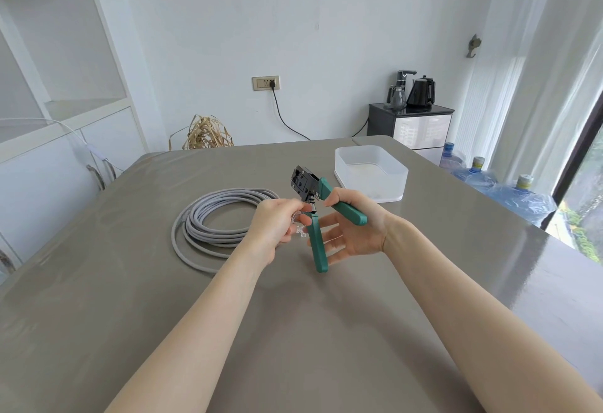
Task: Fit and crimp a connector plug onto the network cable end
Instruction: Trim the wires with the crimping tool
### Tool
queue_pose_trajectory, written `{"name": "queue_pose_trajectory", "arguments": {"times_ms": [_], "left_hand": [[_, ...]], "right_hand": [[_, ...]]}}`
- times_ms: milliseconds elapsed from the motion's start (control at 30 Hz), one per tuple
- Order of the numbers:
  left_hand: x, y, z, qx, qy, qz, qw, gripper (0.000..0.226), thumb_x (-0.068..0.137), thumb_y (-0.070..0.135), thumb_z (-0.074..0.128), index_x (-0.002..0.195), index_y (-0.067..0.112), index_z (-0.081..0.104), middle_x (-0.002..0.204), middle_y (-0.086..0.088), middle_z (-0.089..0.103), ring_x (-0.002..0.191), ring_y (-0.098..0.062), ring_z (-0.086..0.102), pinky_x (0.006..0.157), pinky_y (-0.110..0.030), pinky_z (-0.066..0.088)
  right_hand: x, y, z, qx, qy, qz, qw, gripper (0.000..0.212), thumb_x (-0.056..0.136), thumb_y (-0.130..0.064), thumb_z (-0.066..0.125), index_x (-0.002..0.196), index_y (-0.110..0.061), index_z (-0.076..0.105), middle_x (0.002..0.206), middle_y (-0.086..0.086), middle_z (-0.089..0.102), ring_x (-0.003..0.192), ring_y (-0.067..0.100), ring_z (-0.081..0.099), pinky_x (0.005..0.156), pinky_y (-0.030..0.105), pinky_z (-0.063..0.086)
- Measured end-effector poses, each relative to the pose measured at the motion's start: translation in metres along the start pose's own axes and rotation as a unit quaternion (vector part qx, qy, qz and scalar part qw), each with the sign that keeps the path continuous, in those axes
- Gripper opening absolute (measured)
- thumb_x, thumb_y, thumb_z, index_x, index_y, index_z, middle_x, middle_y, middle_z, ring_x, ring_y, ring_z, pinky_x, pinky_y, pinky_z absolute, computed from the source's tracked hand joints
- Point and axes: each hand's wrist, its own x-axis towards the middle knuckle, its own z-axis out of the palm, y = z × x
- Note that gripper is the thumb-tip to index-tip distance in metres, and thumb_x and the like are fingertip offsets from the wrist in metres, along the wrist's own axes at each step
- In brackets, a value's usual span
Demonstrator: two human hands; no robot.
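A grey network cable [208, 216] lies coiled on the grey table [293, 331], left of my hands. My left hand [274, 233] pinches the cable end at the blade notch of the crimping tool [308, 189], and a clear connector plug [301, 231] shows below its fingers. The tool has a black head and green handles spread apart. My right hand [352, 226] holds the tool above the table, thumb curled over the upper handle, fingers stretched behind the lower handle [317, 249].
A white translucent plastic box [372, 172] stands on the table behind the tool, to the right. Beyond the far edge are a black cabinet with kettles [411, 118] and several water bottles [509, 190]. White shelving fills the left wall.
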Motion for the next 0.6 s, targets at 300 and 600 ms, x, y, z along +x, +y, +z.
{"name": "queue_pose_trajectory", "arguments": {"times_ms": [300,600], "left_hand": [[0.006,-0.012,-0.003,0.084,0.054,0.086,0.991,0.017,0.084,0.01,0.059,0.067,0.01,0.064,0.057,0.0,0.063,0.034,-0.005,0.031,0.037,-0.015,0.026],[0.01,-0.021,-0.003,0.176,0.047,0.094,0.979,0.016,0.082,0.008,0.057,0.079,0.016,0.071,0.06,0.009,0.065,0.052,0.005,0.052,0.053,-0.017,0.039]], "right_hand": [[-0.003,-0.006,-0.003,-0.041,0.105,-0.037,0.993,0.048,0.075,-0.047,0.061,0.103,-0.008,0.06,0.095,0.012,0.059,0.075,0.027,0.058,0.077,0.04,0.053],[-0.007,-0.008,-0.006,-0.173,0.225,-0.073,0.956,0.065,0.049,-0.056,0.067,0.099,-0.015,0.06,0.086,0.005,0.053,0.077,0.019,0.055,0.071,0.032,0.044]]}}
